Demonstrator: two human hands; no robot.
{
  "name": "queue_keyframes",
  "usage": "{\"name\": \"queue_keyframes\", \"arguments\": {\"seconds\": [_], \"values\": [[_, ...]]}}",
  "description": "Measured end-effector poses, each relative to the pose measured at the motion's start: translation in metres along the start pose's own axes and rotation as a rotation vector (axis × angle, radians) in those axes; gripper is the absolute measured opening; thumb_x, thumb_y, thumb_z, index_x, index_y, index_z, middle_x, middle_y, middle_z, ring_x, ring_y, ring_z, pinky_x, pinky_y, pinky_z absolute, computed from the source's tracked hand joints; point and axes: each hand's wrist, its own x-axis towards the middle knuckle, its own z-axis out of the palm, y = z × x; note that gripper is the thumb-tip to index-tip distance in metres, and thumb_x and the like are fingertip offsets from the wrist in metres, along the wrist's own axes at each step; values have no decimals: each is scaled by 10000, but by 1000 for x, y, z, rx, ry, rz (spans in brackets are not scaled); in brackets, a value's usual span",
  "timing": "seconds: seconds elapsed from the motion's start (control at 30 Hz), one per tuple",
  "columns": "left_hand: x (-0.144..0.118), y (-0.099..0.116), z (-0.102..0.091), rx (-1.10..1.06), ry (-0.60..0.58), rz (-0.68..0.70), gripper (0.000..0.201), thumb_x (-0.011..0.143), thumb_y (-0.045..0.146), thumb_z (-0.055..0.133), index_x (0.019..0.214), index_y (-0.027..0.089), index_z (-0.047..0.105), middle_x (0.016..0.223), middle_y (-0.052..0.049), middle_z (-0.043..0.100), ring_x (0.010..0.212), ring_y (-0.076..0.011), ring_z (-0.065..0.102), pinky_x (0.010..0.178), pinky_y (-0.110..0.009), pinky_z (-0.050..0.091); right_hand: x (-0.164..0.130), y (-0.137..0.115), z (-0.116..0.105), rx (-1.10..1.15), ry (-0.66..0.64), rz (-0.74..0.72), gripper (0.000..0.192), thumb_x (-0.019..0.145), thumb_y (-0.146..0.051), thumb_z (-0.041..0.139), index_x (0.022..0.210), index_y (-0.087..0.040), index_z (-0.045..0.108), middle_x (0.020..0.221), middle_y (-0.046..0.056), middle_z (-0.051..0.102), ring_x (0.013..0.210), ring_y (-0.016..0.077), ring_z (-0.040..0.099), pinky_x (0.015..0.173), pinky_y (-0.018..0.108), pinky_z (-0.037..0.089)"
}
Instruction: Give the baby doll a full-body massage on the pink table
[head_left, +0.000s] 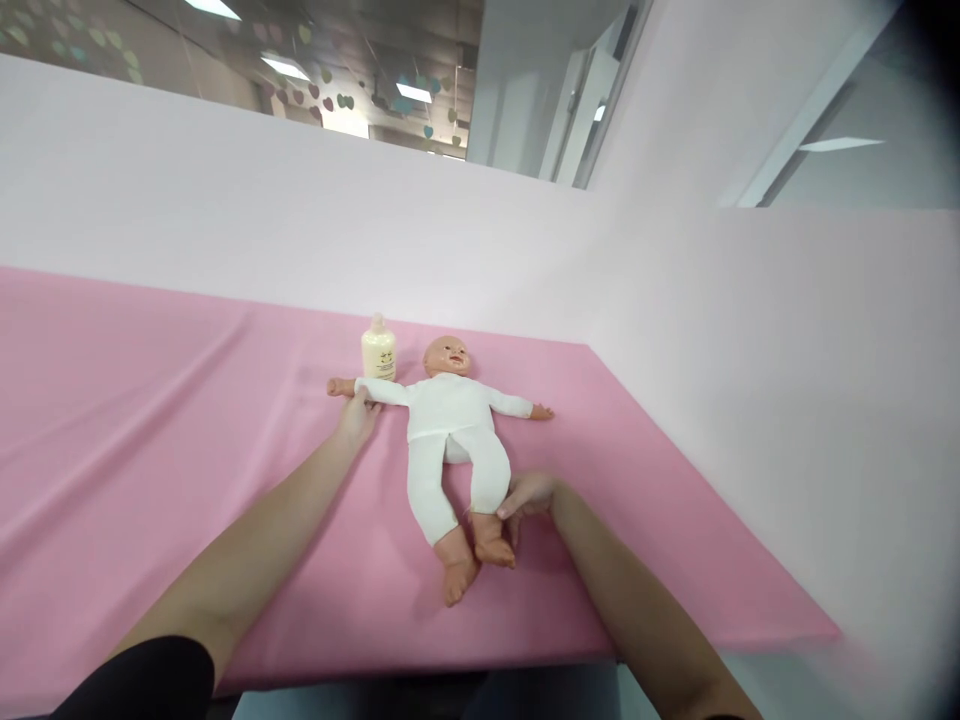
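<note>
A baby doll [450,410] with a white cloth body lies on its back, head toward the wall, arms spread and bare feet toward me. My left hand [361,415] is closed around the doll's sleeved arm on the left, near the wrist; part of the fingers is hidden under it. With thumb and fingers, my right hand [527,494] grips the doll's lower leg on the right, just above the foot. Close behind the arm in my left hand stands a pale yellow lotion bottle [379,352], upright, with a cap on top.
Pink covering [187,420] with some creases spreads over the table, whose front edge is close to my body. White walls [300,210] rise at the back and right. Above the back wall, a window [360,70] carries heart-shaped decorations.
</note>
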Motion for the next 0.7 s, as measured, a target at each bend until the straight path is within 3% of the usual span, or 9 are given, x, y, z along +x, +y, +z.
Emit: {"name": "queue_keyframes", "arguments": {"seconds": [0.13,0.37,0.53,0.7], "values": [[-11,8,4,-40,8,-153,284,941,250,383,1187,184,508,1302,-118,519,1217,-180,496,976,-301,468,-2,2,1,37,20,-35,523,673,-408,743,1019,-56,570,776,89,677,700,182,676,775,381,543],[-38,10,10,-94,-64,-331,380,961,320,299,1277,173,453,1266,-141,531,1063,-179,594,844,-294,530,-3,-15,25,-11,49,-159,782,704,-749,485,1099,-77,545,973,192,638,995,233,635,846,286,495],[-60,4,11,-102,-153,-418,379,953,311,335,1245,105,462,1116,-155,604,916,-187,641,730,-302,558,2,-18,29,-135,176,-288,705,700,-673,582,1126,-113,537,1014,199,613,1027,261,621,827,346,514],[-88,-1,11,-39,-294,-511,337,943,312,346,1109,101,550,953,-117,665,837,-196,658,755,-325,560,6,-17,30,-220,227,-347,618,659,-596,675,1067,-143,574,973,179,614,984,274,633,794,356,533]]}}
